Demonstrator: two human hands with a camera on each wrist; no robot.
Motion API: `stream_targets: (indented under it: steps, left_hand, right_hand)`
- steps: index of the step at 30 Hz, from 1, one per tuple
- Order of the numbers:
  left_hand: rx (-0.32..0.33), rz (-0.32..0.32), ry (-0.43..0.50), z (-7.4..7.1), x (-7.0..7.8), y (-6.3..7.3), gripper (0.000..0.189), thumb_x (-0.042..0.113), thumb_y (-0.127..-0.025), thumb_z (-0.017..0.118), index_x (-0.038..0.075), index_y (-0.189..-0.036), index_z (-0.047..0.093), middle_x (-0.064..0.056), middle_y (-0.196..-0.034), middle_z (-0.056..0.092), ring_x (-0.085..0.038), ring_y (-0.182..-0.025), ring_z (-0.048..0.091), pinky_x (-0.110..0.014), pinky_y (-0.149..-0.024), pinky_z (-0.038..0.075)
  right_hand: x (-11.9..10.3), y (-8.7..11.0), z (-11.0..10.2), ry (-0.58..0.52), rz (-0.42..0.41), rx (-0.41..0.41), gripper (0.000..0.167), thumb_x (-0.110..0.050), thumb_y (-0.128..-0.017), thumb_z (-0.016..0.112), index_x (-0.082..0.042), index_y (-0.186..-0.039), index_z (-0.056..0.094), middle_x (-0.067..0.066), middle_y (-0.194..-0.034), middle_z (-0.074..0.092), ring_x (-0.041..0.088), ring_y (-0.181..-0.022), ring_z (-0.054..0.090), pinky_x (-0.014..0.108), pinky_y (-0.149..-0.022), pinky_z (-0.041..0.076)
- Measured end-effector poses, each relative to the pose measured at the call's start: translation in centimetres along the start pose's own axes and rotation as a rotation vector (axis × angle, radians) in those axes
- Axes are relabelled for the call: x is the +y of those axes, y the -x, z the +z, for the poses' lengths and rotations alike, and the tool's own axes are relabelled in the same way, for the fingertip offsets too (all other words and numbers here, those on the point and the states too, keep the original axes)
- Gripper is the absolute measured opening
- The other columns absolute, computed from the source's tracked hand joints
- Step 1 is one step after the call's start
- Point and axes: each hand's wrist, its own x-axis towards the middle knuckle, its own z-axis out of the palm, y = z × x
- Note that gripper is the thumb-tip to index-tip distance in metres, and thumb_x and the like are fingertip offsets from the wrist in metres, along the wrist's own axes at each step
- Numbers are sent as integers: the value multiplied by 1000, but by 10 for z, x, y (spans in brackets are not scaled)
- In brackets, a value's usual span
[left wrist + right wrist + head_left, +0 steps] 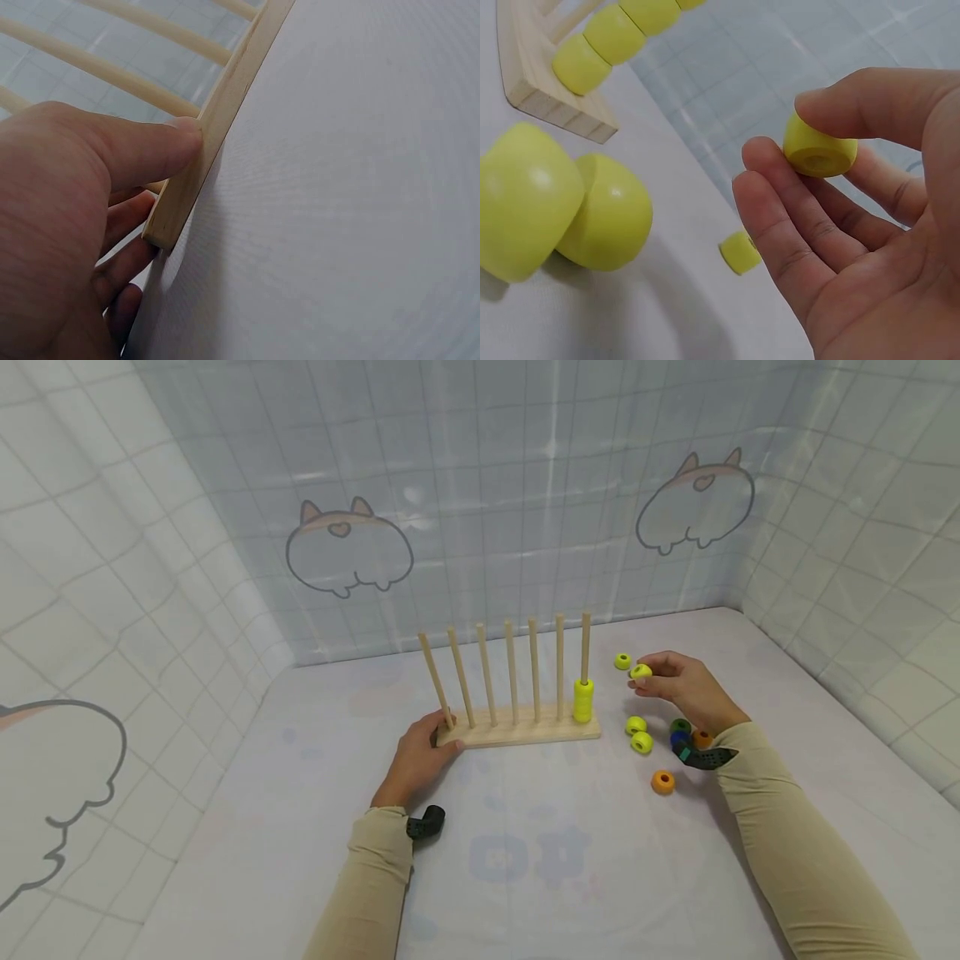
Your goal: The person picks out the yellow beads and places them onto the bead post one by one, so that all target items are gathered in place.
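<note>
Simultaneously, my two hands hold a wooden rack (517,740) and one yellow bead (641,672) at a pale worktop (337,693). My left hand (417,753) pinches the rack's left end, thumb on the front edge, fingers round behind. My right hand (688,687), just right of the rack, pinches the single bead between thumb and fingers, up off the worktop. Seven pegs (512,672) rise from the base; the rightmost carries a stack of yellow beads (582,702), at least four of them, though I cannot tell the exact total. Seven loose beads lie to the rack's right: three yellow ones (636,725), two side by side and the third farther back near my right hand; two orange ones (663,782); one green one (680,725); and one blue one (678,737), just by my black wrist camera (703,757). Two cartoon animals (349,556) mark the back wall (517,485).
</note>
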Motion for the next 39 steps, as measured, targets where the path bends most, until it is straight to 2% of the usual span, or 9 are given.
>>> stream_targets:
  steps: [9,20,27,33,39]
  left_hand:
    - [5,12,-1,0,1,1,50,24,-95,72,11,-141,56,-14,-150,47,-33,-139,42,-49,-112,36]
    - [3,-4,2,-1,4,1,52,24,-95,71,11,-142,55,-14,-151,46,-34,-140,41,-49,-113,34]
    - [0,-16,4,-1,3,2,54,25,-95,71,13,-144,54,-14,-151,46,-34,-140,40,-50,-114,34]
    - [3,-19,5,-1,3,2,53,25,-95,72,12,-143,55,-14,-151,46,-34,-140,39,-49,-114,33]
    - [4,-10,4,-2,4,1,52,25,-95,72,12,-142,55,-14,-150,47,-33,-140,40,-49,-114,33]
  right_hand:
    - [-5,1,1,-7,-2,-41,57,-30,-101,63,0,-144,42,24,-142,48,29,-122,60,50,-111,39]
    - [-8,1,5,-22,-33,-27,50,-26,-102,62,1,-141,45,23,-140,49,36,-123,57,52,-108,42]
    - [-11,-2,9,-74,-49,-19,42,-15,-101,61,3,-137,47,20,-136,51,30,-117,61,48,-105,45]
    - [-15,-2,11,-105,-36,-15,48,-14,-101,61,2,-143,45,21,-139,50,28,-117,61,49,-106,44]
    - [-18,-1,12,-97,-48,-16,50,-19,-101,63,0,-144,47,25,-141,49,34,-123,58,48,-106,44]
